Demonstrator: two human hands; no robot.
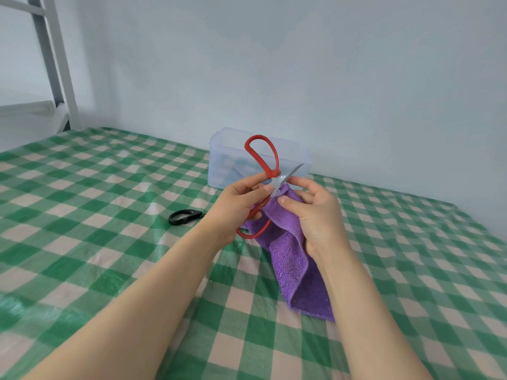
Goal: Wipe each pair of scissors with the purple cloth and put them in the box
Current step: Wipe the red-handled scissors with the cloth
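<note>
Head view, single frame.

- Your left hand [241, 204] grips the red scissors [273, 171] close to the pivot, with the fingers curled round the handle shank and the thumb lying across it.
- The scissors are held above the table, spread open. One handle loop stands at 12 o'clock from the pivot and the other hangs at 7 o'clock below your palm. One bare blade points to 2 o'clock.
- Your right hand [315, 215] pinches the purple cloth [290, 259] between thumb and curled fingers, just beside the pivot. The cloth hides whatever it wraps there, so the second blade cannot be seen.
- The rest of the cloth hangs toward 5 o'clock. Its lower edge reaches the checked tablecloth [109, 215], but I cannot tell whether it touches.
- The box [219, 171] is translucent and lidless. It sits at 12 o'clock from your hands, against the wall, partly behind the upper loop.
- The black scissors [182, 216] lie flat on the tablecloth at 9 o'clock from your left hand, near it but apart.
- A pale metal frame [55, 64] stands at 10 o'clock, at the far table corner.
</note>
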